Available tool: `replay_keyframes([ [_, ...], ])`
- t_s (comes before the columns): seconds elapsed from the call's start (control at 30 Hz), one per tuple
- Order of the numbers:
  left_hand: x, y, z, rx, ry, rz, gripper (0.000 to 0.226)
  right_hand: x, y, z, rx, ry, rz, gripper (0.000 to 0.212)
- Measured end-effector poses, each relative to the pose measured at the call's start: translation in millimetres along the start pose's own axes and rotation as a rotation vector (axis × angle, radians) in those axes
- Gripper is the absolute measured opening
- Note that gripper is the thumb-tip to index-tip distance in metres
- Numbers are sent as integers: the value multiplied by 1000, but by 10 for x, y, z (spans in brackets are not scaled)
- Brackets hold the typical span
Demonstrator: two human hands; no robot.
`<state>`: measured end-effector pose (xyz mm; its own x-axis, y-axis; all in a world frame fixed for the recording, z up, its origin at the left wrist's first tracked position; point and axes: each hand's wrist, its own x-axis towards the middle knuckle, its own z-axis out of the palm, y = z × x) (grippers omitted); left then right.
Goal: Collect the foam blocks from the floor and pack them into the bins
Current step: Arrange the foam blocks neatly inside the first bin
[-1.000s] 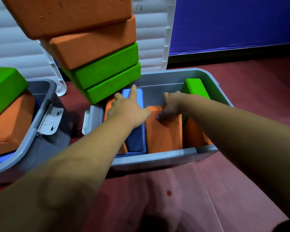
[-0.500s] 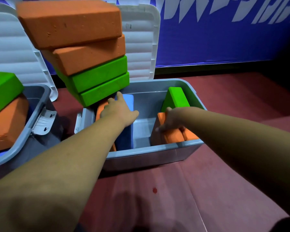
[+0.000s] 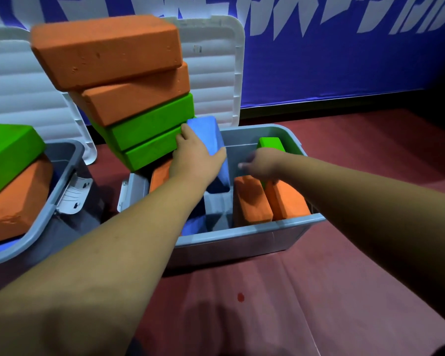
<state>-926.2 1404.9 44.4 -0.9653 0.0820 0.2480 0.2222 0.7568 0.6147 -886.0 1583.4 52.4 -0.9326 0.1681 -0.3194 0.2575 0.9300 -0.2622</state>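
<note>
Your right hand is motion-blurred, so you cannot tell whether its fingers grip anything. Your left forearm hides most of the orange block at the grey bin's left wall. The left bin runs off the picture's left edge.

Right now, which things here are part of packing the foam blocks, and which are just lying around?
Part of the job:
left hand gripping blue block
right hand
orange blocks
stacked blocks
grey bin
left bin

Just there:
white lids
blue banner
red spot on floor
</note>
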Motion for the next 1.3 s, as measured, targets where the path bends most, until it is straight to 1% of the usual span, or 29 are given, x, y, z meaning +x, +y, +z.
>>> replay_keyframes([
  [0.07, 18, 128, 29, -116, 39, 17, 102, 18, -10, -77, 432, 64, -75, 48],
  [0.1, 24, 194, 41, -178, 46, 2, 102, 3, -25, -99, 609, 64, -91, 51],
  [0.13, 36, 250, 60, -241, 50, -22, 101, 6, -28, -105, 720, 63, -90, 55],
  [0.2, 66, 309, 106, -341, 57, -31, 88, 17, -3, -102, 838, 72, -73, 67],
  [0.27, 79, 322, 138, -390, 38, 17, 70, 10, 30, -144, 949, 101, -30, 76],
  [0.33, 56, 341, 153, -469, -26, 25, 56, -18, 86, -208, 1004, 158, 16, 76],
  [0.4, 22, 370, 177, -575, -94, 17, 46, -23, 155, -254, 1016, 190, 36, 70],
  [0.47, -2, 366, 242, -625, -181, -2, 41, -18, 207, -254, 999, 183, 40, 69],
  [0.53, -3, 303, 352, -646, -283, -58, 39, 4, 258, -209, 966, 177, 34, 71],
  [0.6, 14, 235, 448, -673, -369, -173, 55, 36, 318, -161, 966, 161, 53, 70],
  [0.67, 48, 169, 546, -685, -410, -231, 68, 68, 366, -125, 956, 148, 80, 68],
  [0.73, 83, 129, 644, -719, -469, -281, 83, 145, 392, -98, 923, 187, 115, 74],
  [0.8, 64, 138, 707, -761, -536, -361, 96, 237, 402, -67, 879, 250, 139, 76],
  [0.9, 7, 168, 763, -748, -629, -418, 87, 352, 406, -41, 721, 336, 137, 68],
  [0.97, 8, 121, 854, -703, -665, -446, 82, 437, 419, -21, 598, 348, 149, 61],
  [1.07, 56, -7, 1029, -665, -665, -514, 85, 589, 453, 68, 487, 346, 201, 48],
  [1.1, 69, -43, 1083, -658, -662, -534, 79, 637, 479, 116, 420, 352, 206, 44],
  [1.13, 73, -69, 1139, -653, -649, -547, 66, 677, 510, 175, 336, 346, 211, 41],
  [1.2, 72, -132, 1260, -632, -635, -550, 29, 713, 553, 298, 179, 315, 224, 43],
  [1.23, 70, -173, 1333, -623, -644, -549, 22, 731, 573, 350, 136, 310, 220, 43],
  [1.27, 59, -206, 1384, -631, -654, -550, 28, 752, 583, 384, 114, 313, 208, 41],
  [1.3, 56, -254, 1442, -659, -663, -550, 39, 771, 587, 399, 105, 315, 193, 38],
])
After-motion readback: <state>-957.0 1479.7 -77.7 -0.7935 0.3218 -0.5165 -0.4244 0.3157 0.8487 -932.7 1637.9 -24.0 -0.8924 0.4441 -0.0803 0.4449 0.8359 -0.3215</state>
